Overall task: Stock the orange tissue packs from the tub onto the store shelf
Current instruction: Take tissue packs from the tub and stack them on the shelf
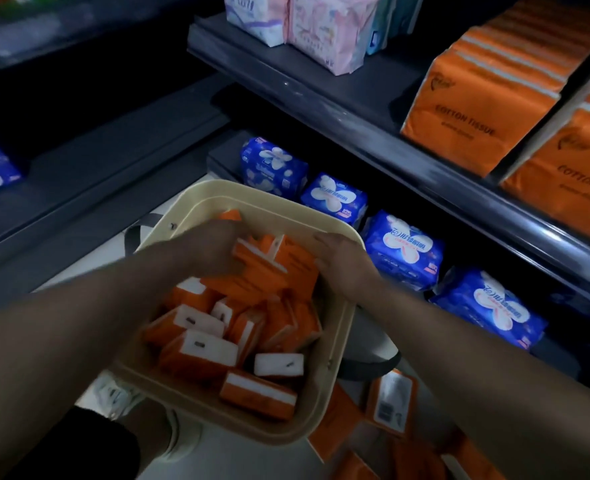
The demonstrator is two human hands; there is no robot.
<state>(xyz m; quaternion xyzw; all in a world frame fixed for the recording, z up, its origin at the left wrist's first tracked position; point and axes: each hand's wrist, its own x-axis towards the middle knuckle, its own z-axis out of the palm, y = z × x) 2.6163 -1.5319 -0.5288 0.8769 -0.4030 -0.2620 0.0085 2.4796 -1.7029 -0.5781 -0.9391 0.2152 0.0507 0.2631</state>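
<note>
A beige tub (335, 327) on the floor holds several small orange tissue packs (196, 355) with white ends. My left hand (206, 247) reaches into the tub's far side, its fingers curled round an orange pack (252, 252). My right hand (342, 259) is over the tub's right rim, with its thumb and fingers around the other side of the same bunch of packs (298, 261). On the shelf (366, 98) at upper right stand rows of larger orange cotton tissue packs (477, 112).
Blue packets (402, 247) line the bottom shelf right of the tub. Pink and white packets (324, 32) stand on the upper shelf's left part. More orange packs (390, 403) lie on the floor near the tub. My shoe (120, 396) is beside the tub's near corner.
</note>
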